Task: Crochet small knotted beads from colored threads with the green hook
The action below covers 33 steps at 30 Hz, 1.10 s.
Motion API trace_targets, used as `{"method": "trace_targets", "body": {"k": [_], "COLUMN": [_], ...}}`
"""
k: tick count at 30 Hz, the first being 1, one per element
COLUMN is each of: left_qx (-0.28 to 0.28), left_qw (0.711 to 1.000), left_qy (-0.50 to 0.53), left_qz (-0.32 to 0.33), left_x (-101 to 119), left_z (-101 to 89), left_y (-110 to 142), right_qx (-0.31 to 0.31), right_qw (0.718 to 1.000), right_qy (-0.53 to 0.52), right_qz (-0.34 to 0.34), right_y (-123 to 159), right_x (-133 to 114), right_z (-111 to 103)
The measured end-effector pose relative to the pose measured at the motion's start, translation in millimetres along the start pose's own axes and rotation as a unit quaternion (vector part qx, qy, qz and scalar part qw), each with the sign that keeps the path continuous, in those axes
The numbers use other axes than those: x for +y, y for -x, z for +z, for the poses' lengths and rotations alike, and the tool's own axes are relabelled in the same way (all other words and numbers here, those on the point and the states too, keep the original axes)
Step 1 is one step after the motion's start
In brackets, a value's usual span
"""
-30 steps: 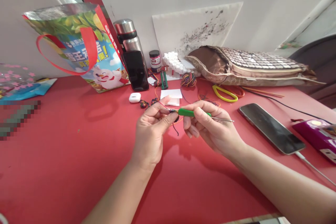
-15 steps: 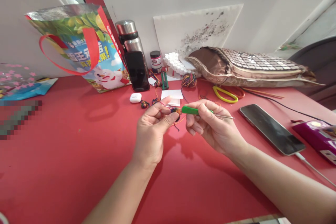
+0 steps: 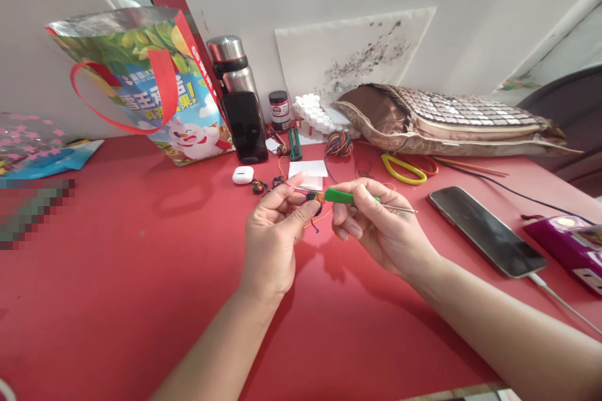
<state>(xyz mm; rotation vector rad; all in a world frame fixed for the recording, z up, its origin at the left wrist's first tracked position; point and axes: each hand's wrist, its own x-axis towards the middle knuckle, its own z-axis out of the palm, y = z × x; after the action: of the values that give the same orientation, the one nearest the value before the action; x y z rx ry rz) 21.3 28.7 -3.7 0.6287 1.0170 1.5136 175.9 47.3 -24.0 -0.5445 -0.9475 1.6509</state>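
Observation:
Over the middle of the red table, my left hand pinches a small crochet piece in mixed dark and orange yarn, with a short dark tail hanging below. My right hand is closed around a crochet hook with a green handle. A thin metal shaft sticks out to the right of that hand. The handle's left end lies right beside the crochet piece; whether it touches cannot be made out. Behind the hands sits a ball of multicoloured yarn, its strand running down towards them.
White papers, an earbud case, an upright phone and yellow-handled scissors lie beyond the hands. A charging phone is at right. A colourful bag, steel flask and beaded cushion line the back.
My right hand and the crochet hook have shifted very slightly left and up. The left hand has turned a little, and the crochet piece's tail has moved slightly left.

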Motion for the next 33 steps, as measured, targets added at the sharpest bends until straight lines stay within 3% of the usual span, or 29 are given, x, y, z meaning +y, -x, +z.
{"method": "trace_targets", "body": {"k": [6, 11, 17, 25, 29, 33], "left_qx": [-0.002, 0.000, -0.011, -0.018, -0.034, -0.035], "left_qw": [0.999, 1.000, 0.996, 0.986, 0.994, 0.998], "left_qy": [0.029, -0.014, -0.091, -0.151, -0.095, -0.049], "left_qz": [-0.034, -0.001, 0.018, 0.061, 0.028, -0.009], "left_x": [3, 3, 3, -2, 1, 6], "left_z": [2.3, -0.4, -1.1, -0.9, -0.4, -0.6], "left_y": [3, 4, 6, 7, 7, 6], "right_qx": [0.005, -0.003, -0.039, 0.015, 0.012, 0.002], "right_qw": [1.000, 1.000, 0.991, 0.955, 0.958, 0.982], "right_qy": [-0.006, 0.015, 0.108, 0.240, 0.208, 0.122], "right_qz": [0.009, -0.007, -0.068, -0.172, -0.195, -0.142], "right_y": [-1, 0, 3, 13, 14, 12], "right_x": [1, 4, 4, 15, 19, 17], "right_z": [0, -1, -5, 1, 3, 6]}}
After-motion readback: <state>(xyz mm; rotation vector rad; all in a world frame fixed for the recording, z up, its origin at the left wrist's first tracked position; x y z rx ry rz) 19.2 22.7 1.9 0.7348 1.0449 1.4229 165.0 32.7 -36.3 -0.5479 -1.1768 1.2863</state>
